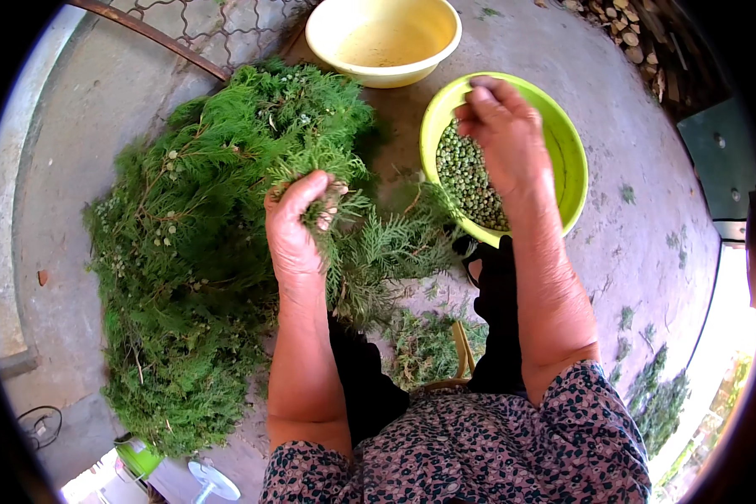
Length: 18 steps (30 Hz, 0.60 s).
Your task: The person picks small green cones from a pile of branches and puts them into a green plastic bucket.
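Note:
My left hand (298,223) is closed around a leafy conifer sprig (319,164), with its fingertips wrapped round the stems. Beside it on the left lies a large heap of green conifer branches (202,176) bearing small pale cones. My right hand (508,126) is over a lime-green basin (569,134), its fingers curled and pinched together; whatever may be between them is hidden. Many small round green-brown cones (470,181) cover the left part of the basin's bottom. More flat conifer sprays (391,252) lie between my forearms, close to the basin.
A pale yellow basin (386,71) stands at the far side, beyond the heap. Cut firewood (634,38) is stacked at the far right. Loose green scraps (659,395) lie on the concrete floor (630,252) at right. A wire-mesh frame (218,29) is at the far left.

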Available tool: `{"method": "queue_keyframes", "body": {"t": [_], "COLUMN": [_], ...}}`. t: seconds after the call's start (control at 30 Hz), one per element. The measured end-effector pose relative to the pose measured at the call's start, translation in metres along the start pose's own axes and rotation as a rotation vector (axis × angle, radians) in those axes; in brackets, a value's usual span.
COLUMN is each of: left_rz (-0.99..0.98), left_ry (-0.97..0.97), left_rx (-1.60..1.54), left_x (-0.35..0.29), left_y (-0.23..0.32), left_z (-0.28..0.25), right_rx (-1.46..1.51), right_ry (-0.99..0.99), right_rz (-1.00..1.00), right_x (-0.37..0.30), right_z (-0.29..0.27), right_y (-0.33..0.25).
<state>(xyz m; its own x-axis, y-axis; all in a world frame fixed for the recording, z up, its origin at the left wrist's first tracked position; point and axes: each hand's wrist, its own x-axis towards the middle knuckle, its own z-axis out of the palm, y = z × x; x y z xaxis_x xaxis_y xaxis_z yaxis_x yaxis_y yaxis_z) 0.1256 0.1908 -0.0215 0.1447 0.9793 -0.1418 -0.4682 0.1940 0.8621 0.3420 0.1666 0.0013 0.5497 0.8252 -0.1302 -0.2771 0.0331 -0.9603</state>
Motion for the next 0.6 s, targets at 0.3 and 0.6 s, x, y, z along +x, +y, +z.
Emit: {"method": "queue_keyframes", "body": {"t": [0.3, 0.6], "left_rz": [0.059, 0.112], "left_ry": [0.053, -0.008], "left_rx": [-0.174, -0.220], "left_x": [0.005, 0.011], "left_y": [0.006, -0.004], "left_z": [0.012, -0.004], "right_rx": [-0.452, -0.583], "right_ry": [0.177, -0.434], "right_rz": [-0.243, -0.203], "right_x": [0.017, -0.008], "right_z": [-0.033, 0.009], "right_y": [0.006, 0.017]}}
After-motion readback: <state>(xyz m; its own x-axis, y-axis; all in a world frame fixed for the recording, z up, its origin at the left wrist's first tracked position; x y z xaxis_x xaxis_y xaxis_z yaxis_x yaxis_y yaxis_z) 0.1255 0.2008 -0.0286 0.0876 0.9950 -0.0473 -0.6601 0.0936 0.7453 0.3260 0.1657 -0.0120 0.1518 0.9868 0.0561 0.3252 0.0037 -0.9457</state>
